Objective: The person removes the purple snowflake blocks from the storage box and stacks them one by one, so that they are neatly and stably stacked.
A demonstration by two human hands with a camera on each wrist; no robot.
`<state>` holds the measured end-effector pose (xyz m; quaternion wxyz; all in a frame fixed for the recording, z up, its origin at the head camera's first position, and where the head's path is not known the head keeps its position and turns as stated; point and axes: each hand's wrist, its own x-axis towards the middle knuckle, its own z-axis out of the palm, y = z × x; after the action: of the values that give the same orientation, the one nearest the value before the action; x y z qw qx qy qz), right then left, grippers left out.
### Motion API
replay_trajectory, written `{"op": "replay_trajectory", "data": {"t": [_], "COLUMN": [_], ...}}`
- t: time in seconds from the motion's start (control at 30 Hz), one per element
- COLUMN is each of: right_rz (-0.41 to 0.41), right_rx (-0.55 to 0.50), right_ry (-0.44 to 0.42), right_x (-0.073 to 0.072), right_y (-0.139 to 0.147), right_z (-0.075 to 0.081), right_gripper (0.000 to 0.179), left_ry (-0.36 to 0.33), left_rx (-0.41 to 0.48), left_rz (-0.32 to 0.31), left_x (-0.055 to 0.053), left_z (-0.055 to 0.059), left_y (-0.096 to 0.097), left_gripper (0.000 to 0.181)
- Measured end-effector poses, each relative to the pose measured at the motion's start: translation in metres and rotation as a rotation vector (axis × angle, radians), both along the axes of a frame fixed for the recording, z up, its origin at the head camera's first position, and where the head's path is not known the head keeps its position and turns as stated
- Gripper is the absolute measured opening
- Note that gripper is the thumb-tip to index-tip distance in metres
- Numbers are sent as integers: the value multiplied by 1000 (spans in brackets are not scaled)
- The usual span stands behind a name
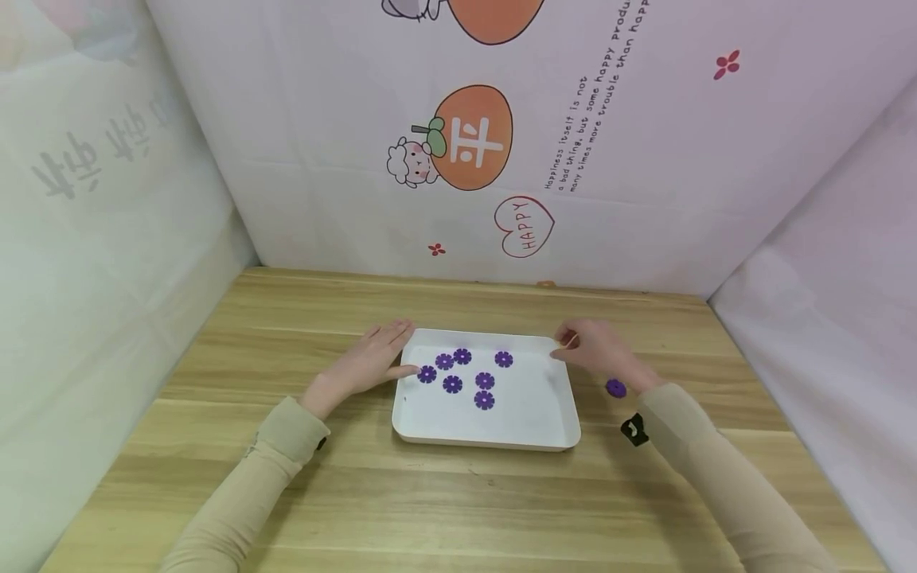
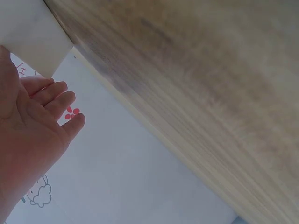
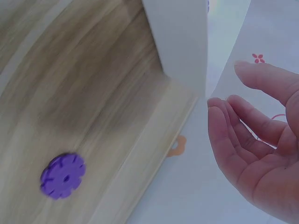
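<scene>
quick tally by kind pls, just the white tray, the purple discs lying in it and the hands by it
White tray: 1
Purple discs in the tray: 7
Left hand and right hand: 2
Total: 10

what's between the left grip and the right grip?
The white tray, with purple notched discs lying in it; the head view shows that.

Wood-grain table [image 1: 401, 513]; white printed backdrop [image 1: 322, 159] behind.
</scene>
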<state>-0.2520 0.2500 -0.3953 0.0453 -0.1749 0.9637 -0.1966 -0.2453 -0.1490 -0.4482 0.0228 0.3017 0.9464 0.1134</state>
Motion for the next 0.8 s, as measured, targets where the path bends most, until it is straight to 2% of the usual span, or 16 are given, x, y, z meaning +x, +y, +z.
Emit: {"op": "replay_trajectory", "data": {"t": [0.4,0.63,0.8], "right_rz": [-12,18,52], "right_rx": [-10,-24,-24], "right_ry": [-59,-78,-53], "right_x": [-9,-11,-14], "right_y": [-25,-39,-50], "right_z": [4,0,-2], "right_gripper": [30,30,29], "left_ry": [6,-11,3], "left_rx": [5,-2,1], "left_rz": [-1,7,2], "left_x": [3,1,0], "left_z": [4,0,0], "left_y": [-1,0,0], "left_gripper": [83,85,84]}}
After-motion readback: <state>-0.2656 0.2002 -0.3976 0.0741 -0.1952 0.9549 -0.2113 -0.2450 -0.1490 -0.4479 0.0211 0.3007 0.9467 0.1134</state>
